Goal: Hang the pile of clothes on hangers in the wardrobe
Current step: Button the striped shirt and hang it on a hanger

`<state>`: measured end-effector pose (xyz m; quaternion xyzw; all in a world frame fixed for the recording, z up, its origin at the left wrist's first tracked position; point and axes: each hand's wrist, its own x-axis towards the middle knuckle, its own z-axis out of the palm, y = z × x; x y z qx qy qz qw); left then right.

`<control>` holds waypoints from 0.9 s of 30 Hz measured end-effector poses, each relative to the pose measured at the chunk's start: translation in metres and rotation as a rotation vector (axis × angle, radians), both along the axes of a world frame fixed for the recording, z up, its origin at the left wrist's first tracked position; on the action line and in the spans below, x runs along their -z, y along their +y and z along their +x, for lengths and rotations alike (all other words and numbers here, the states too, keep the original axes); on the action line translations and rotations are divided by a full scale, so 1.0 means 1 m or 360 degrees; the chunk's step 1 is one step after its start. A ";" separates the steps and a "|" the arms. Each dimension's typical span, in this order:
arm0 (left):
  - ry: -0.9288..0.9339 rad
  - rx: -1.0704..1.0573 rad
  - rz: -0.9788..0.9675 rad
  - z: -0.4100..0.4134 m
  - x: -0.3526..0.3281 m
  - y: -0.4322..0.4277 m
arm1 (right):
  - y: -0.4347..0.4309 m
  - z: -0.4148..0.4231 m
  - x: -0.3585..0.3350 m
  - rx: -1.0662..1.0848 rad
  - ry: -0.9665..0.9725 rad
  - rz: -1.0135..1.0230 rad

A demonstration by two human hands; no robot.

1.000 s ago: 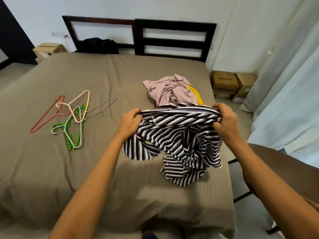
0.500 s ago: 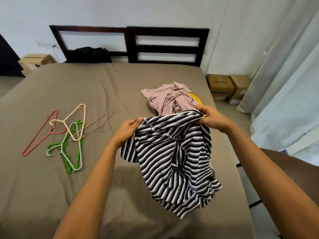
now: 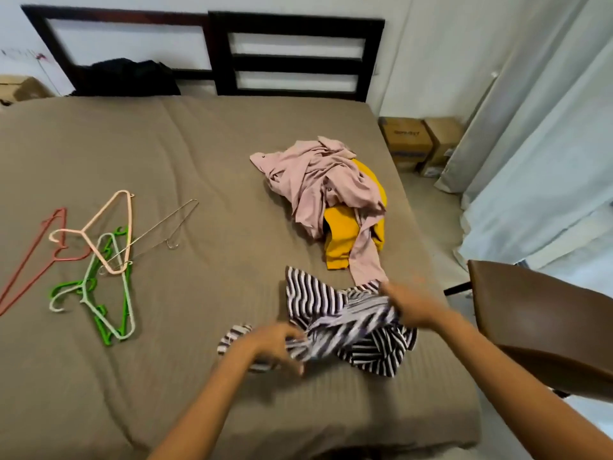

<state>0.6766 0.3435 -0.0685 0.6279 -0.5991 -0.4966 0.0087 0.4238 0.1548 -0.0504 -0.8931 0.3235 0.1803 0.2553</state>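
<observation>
A black-and-white striped shirt [image 3: 335,330] lies crumpled on the brown bed [image 3: 166,376] near its front right. My left hand [image 3: 275,343] grips its left part and my right hand [image 3: 406,305] grips its right part; both hands are blurred. Behind it lies a pink shirt [image 3: 318,180] on top of a yellow garment [image 3: 345,240]. At the left of the bed lie several hangers: a red hanger [image 3: 36,257], a pale pink hanger [image 3: 99,227], a green hanger [image 3: 106,293] and a wire hanger [image 3: 159,230].
A dark headboard [image 3: 292,58] stands at the far end with a black garment [image 3: 126,78] before it. Cardboard boxes [image 3: 418,141] sit on the floor at the right by pale curtains [image 3: 547,144]. A brown chair [image 3: 544,320] stands close at the right.
The striped shirt was held up in the air by both hands; now it is down on the bed, with my hands lower and closer together.
</observation>
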 end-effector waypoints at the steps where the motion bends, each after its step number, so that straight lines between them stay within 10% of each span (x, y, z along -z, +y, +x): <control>1: -0.0070 0.0160 0.0238 -0.007 0.014 0.003 | 0.008 -0.007 0.017 -0.0121 0.0255 0.0237; 4: -0.0263 0.0302 0.0492 -0.023 0.055 0.007 | 0.026 -0.028 0.064 -0.0178 0.0796 0.0640; 14: 0.0082 -0.0686 -0.0068 -0.097 0.137 -0.035 | 0.035 -0.022 0.165 0.1466 -0.0069 0.0282; 22: -0.0366 -0.0743 -0.0051 -0.129 0.171 -0.040 | 0.051 0.002 0.154 0.1474 -0.0768 0.0137; 27: -0.0801 -0.0354 -0.0094 -0.106 0.184 -0.041 | 0.054 -0.003 0.135 0.1121 -0.0306 -0.0668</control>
